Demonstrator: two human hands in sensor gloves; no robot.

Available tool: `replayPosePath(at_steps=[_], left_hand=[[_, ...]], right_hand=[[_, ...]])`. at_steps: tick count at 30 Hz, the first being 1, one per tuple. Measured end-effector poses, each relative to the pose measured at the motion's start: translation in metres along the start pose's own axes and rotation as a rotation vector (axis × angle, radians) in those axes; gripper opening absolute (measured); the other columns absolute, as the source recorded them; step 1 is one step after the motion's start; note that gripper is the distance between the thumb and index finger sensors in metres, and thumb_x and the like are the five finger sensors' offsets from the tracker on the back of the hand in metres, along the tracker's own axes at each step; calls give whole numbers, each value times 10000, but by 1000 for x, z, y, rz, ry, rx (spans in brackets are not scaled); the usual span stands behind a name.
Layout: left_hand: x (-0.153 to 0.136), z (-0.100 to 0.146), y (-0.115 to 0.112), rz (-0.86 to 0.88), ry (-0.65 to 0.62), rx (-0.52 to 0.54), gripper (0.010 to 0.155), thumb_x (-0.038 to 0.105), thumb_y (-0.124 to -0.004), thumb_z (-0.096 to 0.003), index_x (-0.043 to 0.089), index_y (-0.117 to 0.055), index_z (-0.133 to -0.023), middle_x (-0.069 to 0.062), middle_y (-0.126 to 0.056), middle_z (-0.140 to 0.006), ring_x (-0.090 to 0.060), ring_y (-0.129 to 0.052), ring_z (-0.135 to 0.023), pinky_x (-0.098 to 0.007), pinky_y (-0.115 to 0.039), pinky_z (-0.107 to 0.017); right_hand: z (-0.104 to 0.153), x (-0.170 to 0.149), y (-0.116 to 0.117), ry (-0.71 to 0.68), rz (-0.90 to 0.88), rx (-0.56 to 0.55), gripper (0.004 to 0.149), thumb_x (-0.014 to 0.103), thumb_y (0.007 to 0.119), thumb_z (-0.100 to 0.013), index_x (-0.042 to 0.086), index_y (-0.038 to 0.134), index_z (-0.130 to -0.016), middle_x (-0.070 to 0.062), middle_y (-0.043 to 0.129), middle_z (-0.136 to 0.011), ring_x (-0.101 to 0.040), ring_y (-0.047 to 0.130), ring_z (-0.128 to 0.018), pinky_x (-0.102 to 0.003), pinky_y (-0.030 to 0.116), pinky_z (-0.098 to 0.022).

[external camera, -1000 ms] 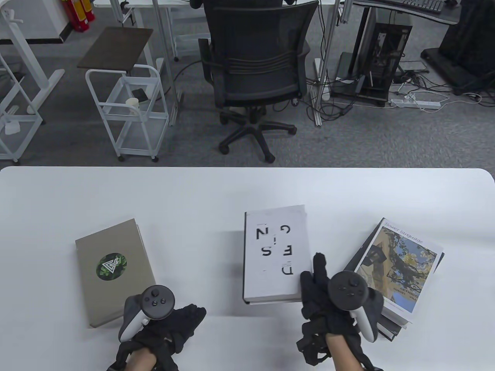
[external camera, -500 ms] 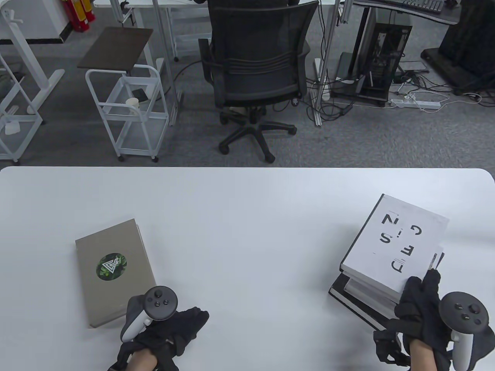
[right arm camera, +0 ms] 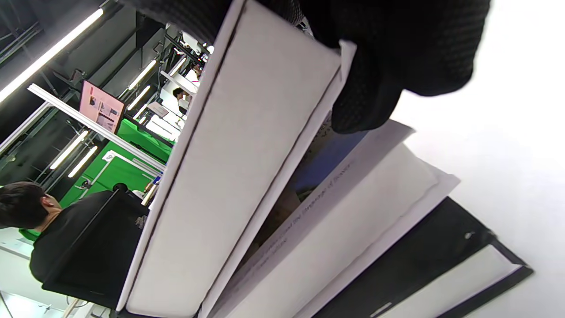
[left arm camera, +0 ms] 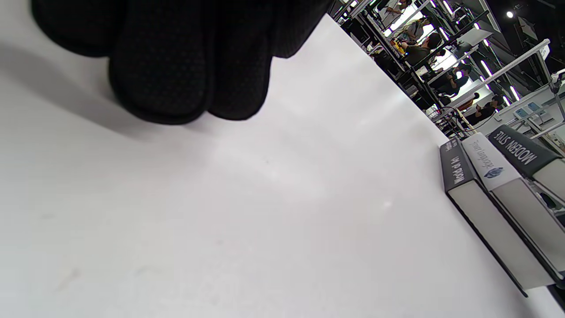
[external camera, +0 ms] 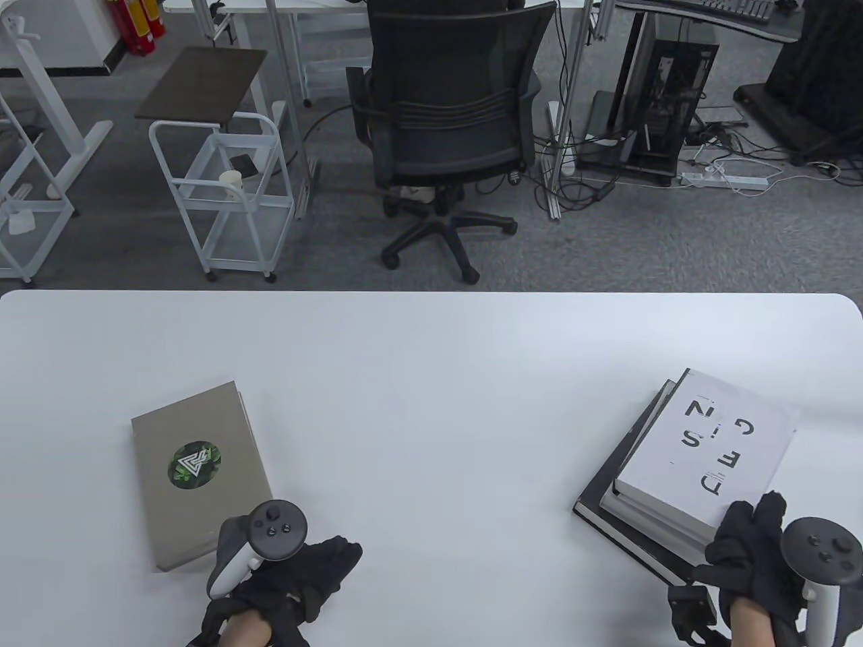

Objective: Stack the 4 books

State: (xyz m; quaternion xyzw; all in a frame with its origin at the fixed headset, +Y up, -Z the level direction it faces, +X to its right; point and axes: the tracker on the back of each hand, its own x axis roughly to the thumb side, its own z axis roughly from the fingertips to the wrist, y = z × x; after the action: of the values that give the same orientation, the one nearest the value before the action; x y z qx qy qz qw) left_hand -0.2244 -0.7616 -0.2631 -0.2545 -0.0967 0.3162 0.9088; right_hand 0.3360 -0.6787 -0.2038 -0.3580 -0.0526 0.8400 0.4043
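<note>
Right now my right hand grips the near corner of the white book w/ scattered black letters, fingers over the cover and the near edge; right wrist view shows gloved fingers wrapped round that corner, its page block tilted above the flower-cover book beneath. That white book sits atop the stack at the table's right side, over the middle book and a black-edged book at bottom, whose dark cover sticks out toward me and to the left. Left wrist view shows three spines side by side, top one reading "MODERN STYLE". Stack isn't squared; edges are staggered.

Grey book w/ round green emblem lies flat on the table's left, well apart from the stack. My left hand rests on the table just beside that book's near right corner, fingers curled loosely on the bare tabletop, holding nothing; fingertips touch white surface in left wrist view.
</note>
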Motion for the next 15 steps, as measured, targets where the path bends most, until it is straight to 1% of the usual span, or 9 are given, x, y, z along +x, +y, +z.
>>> replayPosePath(at_steps=[6,8,15], left_hand=[[0,0,0,2,2,1,808,645,-521,-461,47,-663,-985,-170,-943,-762,-366,-1013,-529,-593,-762,-491],[0,0,0,1,2,1,807,645,-521,-462,46,-662,-985,-169,-942,-764,-366,-1012,-532,-593,-762,-493],[-1,1,0,2,5,-3,806,643,-522,-463,46,-661,-986,-173,-940,-767,-369,-1010,-536,-594,-759,-496]], right_hand=[[0,2,1,22,51,-13,612,340,543,-667,15,358,-1151,-345,685,-989,-420,918,-647,-421,827,-434],[0,3,1,34,63,-30,598,347,549,-669,46,379,-1157,-339,692,-991,-422,913,-652,-422,823,-436],[-1,3,3,54,104,-20,588,357,558,-670,67,408,-1159,-318,706,-985,-412,915,-637,-413,820,-432]])
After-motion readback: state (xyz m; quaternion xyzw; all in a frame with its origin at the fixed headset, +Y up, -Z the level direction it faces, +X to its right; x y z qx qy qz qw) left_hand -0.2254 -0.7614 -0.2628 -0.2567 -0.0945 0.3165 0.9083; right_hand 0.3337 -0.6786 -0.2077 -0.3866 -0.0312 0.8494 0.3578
